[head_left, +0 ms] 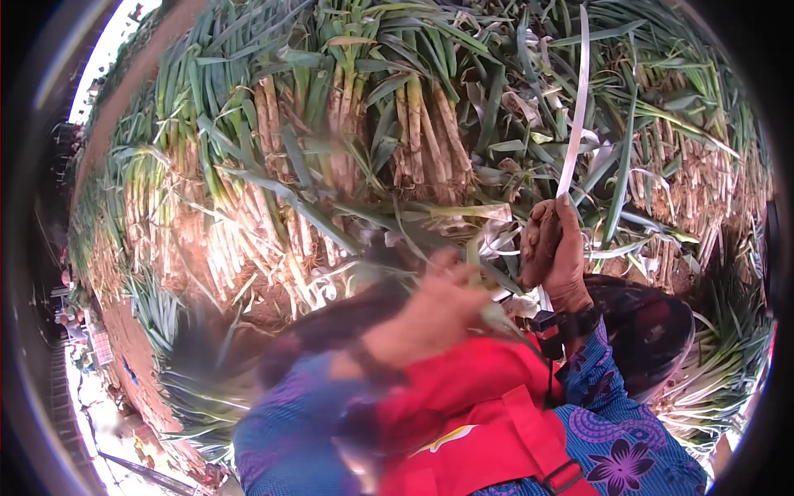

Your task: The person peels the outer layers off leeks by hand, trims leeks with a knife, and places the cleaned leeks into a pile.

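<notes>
My right hand (565, 252), right of the centre, is closed around a long pale strip (578, 107) which rises to the upper right. My left hand (442, 307), near the centre, is blurred, so I cannot tell its grip. Across the upper frame, many green onions (415, 136) lie in bunches, with roots on. On my red apron (496, 422), I can read no writing.

Blurred left hand (438, 307), half-hidden pale strip (575, 124)
Just above the red garment (471, 380), motion smears the left fingers, leaving their hold unreadable; up and right of it, the right hand (558, 252) hides the strip's middle. The bottom edge crops the garment; far left of it, small background items (83, 331) are too tiny to tell.
</notes>
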A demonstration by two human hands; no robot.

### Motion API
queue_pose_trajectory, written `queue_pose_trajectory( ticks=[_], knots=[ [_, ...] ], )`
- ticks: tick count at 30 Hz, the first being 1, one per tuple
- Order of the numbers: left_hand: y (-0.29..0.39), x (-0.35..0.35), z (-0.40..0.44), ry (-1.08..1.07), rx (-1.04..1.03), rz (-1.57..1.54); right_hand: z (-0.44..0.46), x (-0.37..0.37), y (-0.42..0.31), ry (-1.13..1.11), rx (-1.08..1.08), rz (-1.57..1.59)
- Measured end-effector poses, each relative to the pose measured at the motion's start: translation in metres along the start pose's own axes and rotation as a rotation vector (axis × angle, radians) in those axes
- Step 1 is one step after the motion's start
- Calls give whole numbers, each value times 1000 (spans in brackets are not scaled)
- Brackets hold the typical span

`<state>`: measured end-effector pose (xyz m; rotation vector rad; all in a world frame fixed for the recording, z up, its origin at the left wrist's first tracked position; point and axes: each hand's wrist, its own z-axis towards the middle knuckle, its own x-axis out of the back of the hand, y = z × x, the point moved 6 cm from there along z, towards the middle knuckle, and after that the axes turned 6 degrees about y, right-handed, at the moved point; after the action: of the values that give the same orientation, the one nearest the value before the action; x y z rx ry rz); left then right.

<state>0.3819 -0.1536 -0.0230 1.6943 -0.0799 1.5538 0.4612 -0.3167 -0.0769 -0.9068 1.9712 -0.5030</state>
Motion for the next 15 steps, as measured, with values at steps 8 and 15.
queue_pose_trajectory(
  ticks=[8,15],
  knots=[
    [-120,251,-205,1463,864,-536,-12,16,46,-204,-204,-529],
    [-68,251,-328,1036,727,611,39,-72,115,-431,-138,-1008]
  ],
)
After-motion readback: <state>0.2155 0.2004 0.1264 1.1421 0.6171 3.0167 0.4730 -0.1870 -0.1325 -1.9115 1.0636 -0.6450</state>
